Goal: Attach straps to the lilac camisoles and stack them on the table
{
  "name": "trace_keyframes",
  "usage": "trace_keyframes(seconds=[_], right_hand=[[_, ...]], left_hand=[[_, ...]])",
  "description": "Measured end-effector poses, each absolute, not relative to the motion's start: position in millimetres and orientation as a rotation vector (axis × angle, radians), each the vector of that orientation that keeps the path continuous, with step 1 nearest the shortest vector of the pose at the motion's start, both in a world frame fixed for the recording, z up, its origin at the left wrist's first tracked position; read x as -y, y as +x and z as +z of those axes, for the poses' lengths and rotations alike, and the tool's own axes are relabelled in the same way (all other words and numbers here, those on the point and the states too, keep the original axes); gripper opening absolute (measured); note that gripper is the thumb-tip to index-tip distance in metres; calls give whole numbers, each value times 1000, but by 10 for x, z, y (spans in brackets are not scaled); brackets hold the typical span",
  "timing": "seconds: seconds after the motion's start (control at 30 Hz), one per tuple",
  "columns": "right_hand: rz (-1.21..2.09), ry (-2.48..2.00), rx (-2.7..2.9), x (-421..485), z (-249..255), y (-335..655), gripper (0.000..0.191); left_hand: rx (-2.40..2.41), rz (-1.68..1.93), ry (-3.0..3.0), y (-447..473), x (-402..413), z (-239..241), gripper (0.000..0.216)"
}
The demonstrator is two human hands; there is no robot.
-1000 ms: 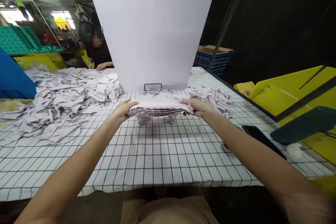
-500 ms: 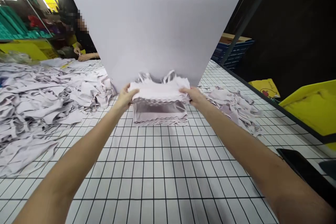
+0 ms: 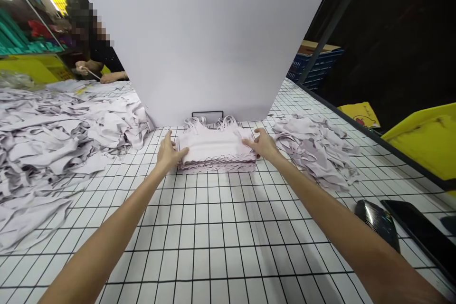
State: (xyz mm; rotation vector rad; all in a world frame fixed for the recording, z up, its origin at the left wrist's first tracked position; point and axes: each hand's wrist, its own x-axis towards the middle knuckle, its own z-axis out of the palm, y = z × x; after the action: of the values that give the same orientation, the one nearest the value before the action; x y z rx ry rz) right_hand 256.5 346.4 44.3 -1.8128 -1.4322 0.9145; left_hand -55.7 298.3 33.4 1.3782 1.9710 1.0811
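Note:
A stack of pale strappy tops [image 3: 215,147] lies flat on the black-gridded table, wavy hems toward me and thin straps bunched at the far side. At its left edge is my left hand [image 3: 168,153], fingers spread and the thumb resting at the top layer's side. My right hand [image 3: 265,145] is at the opposite edge, its thumb on the cloth and the other fingers apart. Neither hand is closed on the fabric. Behind the straps a thin black wire frame [image 3: 207,114] shows at the foot of a large pale upright board [image 3: 213,42].
Loose pale garments [image 3: 78,128] are heaped on the left, and a smaller pile [image 3: 317,149] lies right. A dark rounded object [image 3: 378,223] and a black phone [image 3: 420,228] lie near my right forearm. Beyond the left heap, a person's hands [image 3: 110,77] hold a pale strip.
The lifted tops have come down onto the stack. Both my hands have lowered and their fingers have spread from the cloth. The wire frame has come into view behind the straps.

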Motion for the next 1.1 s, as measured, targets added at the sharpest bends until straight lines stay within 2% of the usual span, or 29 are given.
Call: trace_keyframes(seconds=[0.13,0.23,0.33,0.5,0.57,0.67,0.73,0.87,1.0,1.1], right_hand=[[262,-1639,2175,-3260,345,2401,71],[253,-1643,2489,-3191,216,2302,82],[353,-1734,2465,-3235,247,2432,87],[175,-2169,1915,-3231,602,3229,66],[237,-2308,1757,-3142,694,3608,66],[415,-2313,1681,-2922,791,4035,36],[490,-2223,1666,-2751,912,4202,27],[545,-1977,1625,-2424,1348,4282,30],[1036,-1443,1440,-2094,1689,4001,34],[1345,-1240,1348,-1835,1696,3673,32]], left_hand=[[-1911,732,2266,-339,-2949,204,71],[-1895,412,2385,-246,-2990,55,68],[-1905,355,2383,-289,-3057,-23,73],[-1885,572,2238,-492,-2845,46,75],[-1861,734,2201,-564,-2637,76,77],[-1773,887,2156,-606,-2338,110,74],[-1722,907,2056,-560,-2189,155,66],[-1583,900,1834,-202,-1966,369,53],[-1248,907,1631,503,-1673,678,42],[-951,892,1450,1054,-1425,820,52]])
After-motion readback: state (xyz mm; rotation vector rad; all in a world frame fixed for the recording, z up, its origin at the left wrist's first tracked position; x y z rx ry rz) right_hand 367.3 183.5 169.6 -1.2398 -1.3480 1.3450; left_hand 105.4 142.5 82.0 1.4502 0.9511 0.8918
